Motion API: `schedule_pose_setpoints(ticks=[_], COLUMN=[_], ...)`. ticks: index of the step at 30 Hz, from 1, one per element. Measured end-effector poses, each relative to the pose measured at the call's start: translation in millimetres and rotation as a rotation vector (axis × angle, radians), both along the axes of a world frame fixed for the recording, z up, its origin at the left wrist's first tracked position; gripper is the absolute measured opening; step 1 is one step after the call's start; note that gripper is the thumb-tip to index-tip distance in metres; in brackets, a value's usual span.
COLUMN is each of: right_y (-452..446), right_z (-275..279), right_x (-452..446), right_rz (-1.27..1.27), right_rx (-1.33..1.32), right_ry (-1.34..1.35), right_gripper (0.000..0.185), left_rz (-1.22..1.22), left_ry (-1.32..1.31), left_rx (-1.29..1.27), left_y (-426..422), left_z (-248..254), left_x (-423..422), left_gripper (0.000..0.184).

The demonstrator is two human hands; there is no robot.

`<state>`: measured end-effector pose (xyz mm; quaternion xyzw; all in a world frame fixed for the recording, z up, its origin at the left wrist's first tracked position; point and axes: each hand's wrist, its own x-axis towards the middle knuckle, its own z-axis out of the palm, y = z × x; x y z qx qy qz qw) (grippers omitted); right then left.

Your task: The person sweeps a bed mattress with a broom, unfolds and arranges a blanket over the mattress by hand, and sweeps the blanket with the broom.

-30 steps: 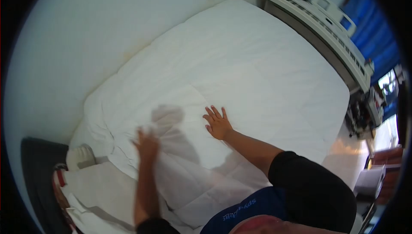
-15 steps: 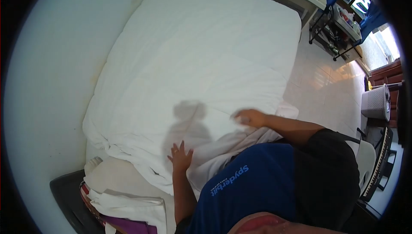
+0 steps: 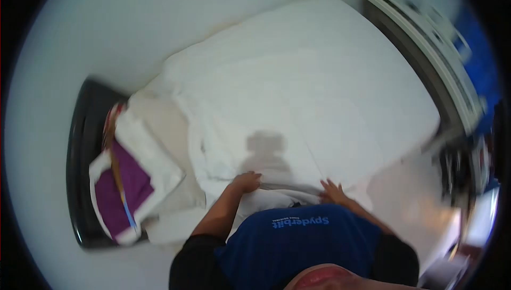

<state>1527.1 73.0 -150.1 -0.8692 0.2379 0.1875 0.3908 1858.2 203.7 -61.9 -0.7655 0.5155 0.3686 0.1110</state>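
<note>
A white bed sheet point(image 3: 298, 88) covers the mattress, with loose folds along the near side. My left hand point(image 3: 247, 182) is at this near edge, its fingers bent closed on the fabric. Farther right, my right hand point(image 3: 332, 191) rests on the same edge with its fingers apart. Between the two hands runs a grey, shadowed fold. Part of the bunched cloth is hidden behind my shirt front.
A dark headboard point(image 3: 80, 162) stands at the left beside folded white and purple cloths point(image 3: 130, 170). A pale wall point(image 3: 175, 8) borders the far side. At the right are a keyboard-like instrument point(image 3: 431, 45), a black rack point(image 3: 458, 170) and tiled floor point(image 3: 410, 205).
My view has turned toward the headboard side. Both hands have come down to the sheet's near edge; the left has gone from spread to bent fingers.
</note>
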Motion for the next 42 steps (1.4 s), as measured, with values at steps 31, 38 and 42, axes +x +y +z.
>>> schedule_pose_setpoints(ticks=[31,38,42], right_y=[137,173,191], right_z=[171,223,237], right_x=[157,176,199], right_rz=[-0.166,-0.178,-0.263], right_rx=[0.182,0.413,0.503], right_ry=[-0.407,-0.666,-0.974], right_gripper=[0.030,0.046,0.063], left_rz=[1.154,0.871,0.118], left_ry=[-0.656,0.575,0.571], left_rx=[-1.089,-1.625,-1.379], left_y=[406,281,188], left_z=[160,170,117], left_x=[189,80,8], left_gripper=[0.048,0.051,0.059])
